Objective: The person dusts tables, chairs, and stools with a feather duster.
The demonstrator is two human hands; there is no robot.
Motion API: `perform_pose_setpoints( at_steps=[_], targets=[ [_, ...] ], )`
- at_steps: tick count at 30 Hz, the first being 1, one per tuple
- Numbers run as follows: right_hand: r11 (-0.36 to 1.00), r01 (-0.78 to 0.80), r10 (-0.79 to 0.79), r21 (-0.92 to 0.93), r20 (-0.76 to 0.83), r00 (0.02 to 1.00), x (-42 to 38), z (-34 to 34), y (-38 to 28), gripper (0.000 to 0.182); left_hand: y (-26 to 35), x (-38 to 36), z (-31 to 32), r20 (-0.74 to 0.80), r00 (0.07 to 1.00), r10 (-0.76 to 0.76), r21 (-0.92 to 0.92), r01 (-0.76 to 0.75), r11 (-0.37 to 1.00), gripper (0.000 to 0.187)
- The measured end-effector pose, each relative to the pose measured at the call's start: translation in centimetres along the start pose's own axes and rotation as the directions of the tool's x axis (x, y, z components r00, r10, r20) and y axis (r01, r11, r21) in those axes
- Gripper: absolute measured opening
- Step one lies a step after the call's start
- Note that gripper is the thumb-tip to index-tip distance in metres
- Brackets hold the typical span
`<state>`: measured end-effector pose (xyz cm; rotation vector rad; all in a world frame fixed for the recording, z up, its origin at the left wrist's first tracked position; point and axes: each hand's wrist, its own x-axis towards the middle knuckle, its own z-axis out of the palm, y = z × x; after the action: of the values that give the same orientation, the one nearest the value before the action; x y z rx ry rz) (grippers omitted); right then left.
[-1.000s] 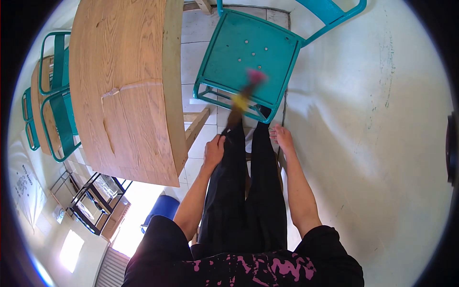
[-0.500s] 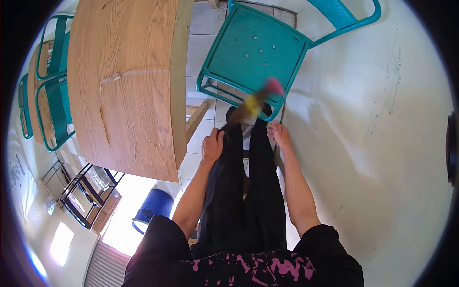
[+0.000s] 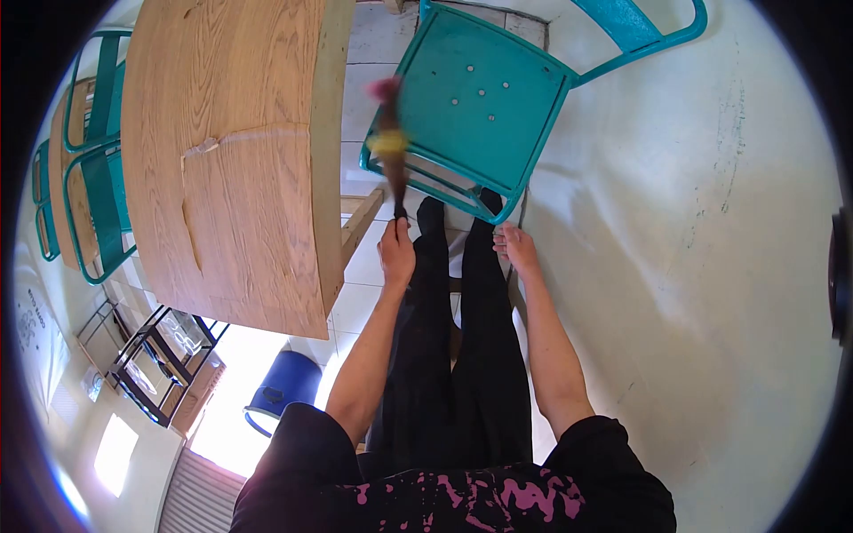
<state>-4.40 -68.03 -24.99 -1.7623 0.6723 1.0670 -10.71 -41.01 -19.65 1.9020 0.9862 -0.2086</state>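
My left hand (image 3: 397, 255) is closed around the dark handle of a feather duster (image 3: 392, 145). Motion blurs the duster, which is brown with a yellow band and a pink tip. It points away from me, between the table side and the teal metal chair (image 3: 480, 115), its pink end by the seat's left edge. Close to the seat's near right corner is my right hand (image 3: 518, 249), its fingers loosely bent and slightly apart, holding nothing I can see. Several small holes dot the chair seat.
On the left stands a wooden table (image 3: 240, 222) with peeling, cracked veneer. Other teal chairs (image 3: 105, 204) are beyond it. A blue bucket (image 3: 289, 382) and a black metal rack (image 3: 160, 364) sit at lower left. A pale wall (image 3: 675, 293) runs along the right.
The feather duster has swung leftward from the seat's near right corner to its left edge. My left hand has turned with it and risen slightly; my right hand has barely moved.
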Motion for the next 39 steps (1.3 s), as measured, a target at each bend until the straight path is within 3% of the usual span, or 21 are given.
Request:
perform_pose_setpoints(
  at_steps=[1,3,6,9,11,13,14,18,20,23,26,27,28,30,31,32,34,38,39],
  targets=[
    [1.000,-0.002,0.002,-0.003,-0.006,1.000,0.1,0.0,0.0,0.062,0.0,0.5,0.5,-0.039,0.994,-0.099,-0.091,0.095,0.991,0.030],
    [1.000,0.001,-0.001,0.003,-0.005,1.000,-0.3,-0.1,-0.3,0.062,0.7,1.1,0.9,0.000,0.996,-0.092,-0.096,0.092,0.991,0.032],
    [1.000,-0.010,0.010,0.020,-0.005,1.000,-0.2,-0.3,-0.1,0.061,1.2,1.7,1.2,0.248,0.947,0.202,0.092,-0.230,0.969,0.033],
    [0.999,-0.018,0.018,0.038,-0.011,1.000,-0.1,-0.6,0.1,0.060,3.2,2.9,0.2,0.307,0.943,0.129,0.223,-0.203,0.954,0.034],
    [0.999,-0.012,0.013,0.045,-0.021,1.000,-0.2,-0.9,0.0,0.060,4.2,3.8,0.5,0.276,0.956,0.096,0.212,-0.158,0.964,0.037],
    [0.997,0.023,-0.019,0.075,-0.051,0.999,-0.2,-1.1,-0.1,0.060,4.2,4.6,1.9,-0.004,0.996,0.087,0.072,-0.087,0.994,0.039],
    [0.996,0.024,-0.020,0.081,-0.054,0.998,0.0,-1.2,-0.1,0.060,4.7,4.8,2.9,-0.046,0.998,0.042,0.041,-0.040,0.998,0.039],
    [0.995,0.011,-0.005,0.097,-0.063,0.998,0.0,-1.7,-0.1,0.058,7.4,5.0,5.4,0.057,0.992,0.111,0.064,-0.115,0.991,0.036],
    [0.994,0.015,-0.008,0.106,-0.069,0.998,0.2,-2.0,-0.5,0.058,8.8,5.5,5.5,0.291,0.939,0.184,0.305,-0.274,0.912,0.036],
    [0.994,0.011,-0.003,0.109,-0.075,0.997,0.4,-2.6,-1.1,0.056,10.3,7.6,5.6,0.214,0.939,0.270,0.363,-0.332,0.871,0.034],
    [0.988,0.034,-0.021,0.150,-0.092,0.996,0.8,-3.2,-1.6,0.055,11.4,10.2,6.6,-0.040,0.989,0.143,0.217,-0.131,0.967,0.039],
    [0.987,0.045,-0.030,0.157,-0.100,0.995,1.1,-3.5,-1.8,0.055,11.7,11.2,7.1,-0.032,0.998,0.056,0.137,-0.051,0.989,0.039],
    [0.985,0.056,-0.038,0.163,-0.109,0.993,1.4,-3.8,-2.0,0.054,12.1,11.9,7.8,-0.031,0.997,0.064,0.137,-0.059,0.989,0.039],
    [0.981,0.062,-0.040,0.185,-0.118,0.992,1.4,-4.1,-2.8,0.054,13.6,12.6,9.1,-0.010,0.988,0.152,0.153,-0.149,0.977,0.040],
    [0.978,0.062,-0.038,0.201,-0.122,0.992,1.5,-4.1,-3.3,0.054,14.2,13.2,9.3,0.115,0.979,0.169,0.200,-0.190,0.961,0.041],
    [0.977,0.067,-0.042,0.203,-0.124,0.991,1.5,-4.2,-3.6,0.054,14.9,13.7,9.2,0.115,0.978,0.174,0.200,-0.195,0.960,0.041],
    [0.973,0.087,-0.060,0.215,-0.127,0.990,1.4,-4.4,-4.3,0.054,16.0,14.7,8.6,0.339,0.907,0.251,0.285,-0.353,0.891,0.042],
    [0.975,0.096,-0.073,0.198,-0.122,0.990,1.9,-4.9,-4.5,0.054,15.6,17.2,6.2,0.168,0.955,0.244,0.332,-0.287,0.898,0.041],
    [0.972,0.093,-0.068,0.217,-0.120,0.990,2.0,-4.8,-4.4,0.054,14.6,17.5,5.6,0.024,0.981,0.194,0.296,-0.193,0.936,0.041]
  ],
)
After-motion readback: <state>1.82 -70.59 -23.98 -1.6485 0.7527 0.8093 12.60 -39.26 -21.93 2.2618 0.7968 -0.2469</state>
